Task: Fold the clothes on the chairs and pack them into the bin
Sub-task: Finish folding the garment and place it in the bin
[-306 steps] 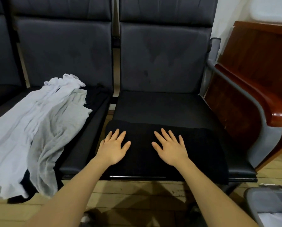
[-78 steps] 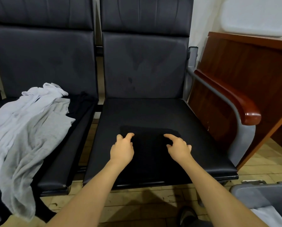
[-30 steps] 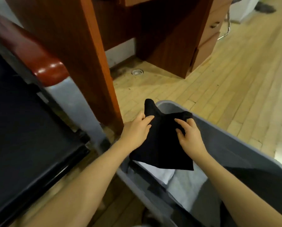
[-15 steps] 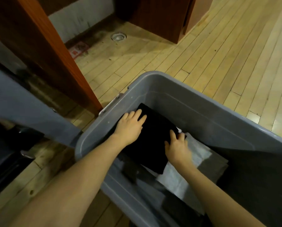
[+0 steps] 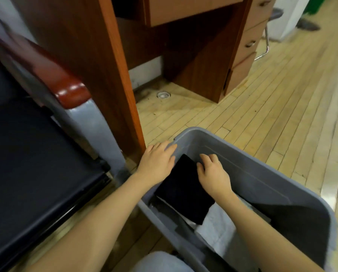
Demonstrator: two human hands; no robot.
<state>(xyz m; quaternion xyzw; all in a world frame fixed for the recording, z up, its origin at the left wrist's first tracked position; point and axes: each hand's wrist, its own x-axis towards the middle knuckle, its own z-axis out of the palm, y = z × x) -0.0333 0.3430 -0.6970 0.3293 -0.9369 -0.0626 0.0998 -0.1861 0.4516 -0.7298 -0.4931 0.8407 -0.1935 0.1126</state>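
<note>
Left hand (image 5: pixel 157 161) spread flat, fingers straight and relaxed, over the near-left corner of the grey bin (image 5: pixel 282 185), fingertips reaching the rim; gripping nothing, its outer edge just beside the folded black garment (image 5: pixel 183 190). Right hand (image 5: pixel 213 171) inside the bin, fingers bent and loosely curled, tips against the inner wall, thumb side touching the garment's right edge; whether pinching the cloth or only pressing beside it cannot be told. Folded black garment lying flat inside the bin at its left end, between both hands, resting on a white folded piece (image 5: pixel 219 226) and grey cloth beneath. Darker cloth (image 5: pixel 285 222) further right in the bin. Bin standing on the wooden plank floor (image 5: pixel 272 107), just beside the black chair seat (image 5: pixel 32 163) with its red-brown armrest (image 5: pixel 64 83). Wooden desk (image 5: pixel 109 55) behind, drawers on its right.
</note>
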